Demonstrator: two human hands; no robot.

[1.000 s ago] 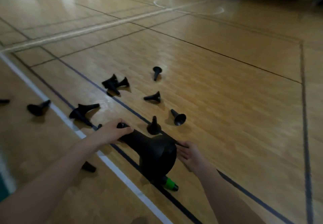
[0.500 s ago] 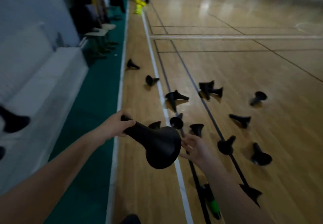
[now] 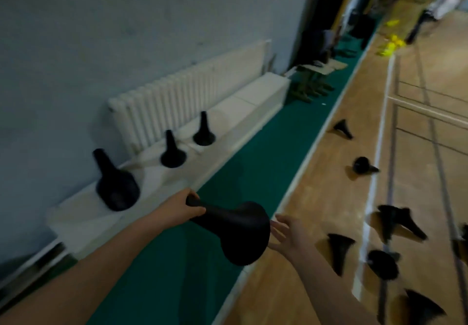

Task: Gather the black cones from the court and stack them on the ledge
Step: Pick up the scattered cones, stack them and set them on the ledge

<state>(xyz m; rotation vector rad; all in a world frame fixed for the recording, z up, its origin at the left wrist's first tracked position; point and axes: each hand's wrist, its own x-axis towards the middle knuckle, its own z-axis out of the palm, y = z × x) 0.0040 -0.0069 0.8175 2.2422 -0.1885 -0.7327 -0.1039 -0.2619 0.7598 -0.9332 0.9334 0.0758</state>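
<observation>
Blurred ledge [image 3: 240, 111], cone [image 3: 238, 228], tip inside left hand [image 3: 181, 206]

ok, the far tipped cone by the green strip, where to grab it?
Probably grip the far cone by its narrow neck, coming from above on the court side: it lies on its side, neck pointing toward the white line.

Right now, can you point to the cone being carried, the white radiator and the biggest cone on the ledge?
carried cone [image 3: 238, 231]: head view, its wide flared body.
white radiator [image 3: 187, 96]: head view, middle of its ribs.
biggest ledge cone [image 3: 117, 190]: head view, its broad base.
</observation>
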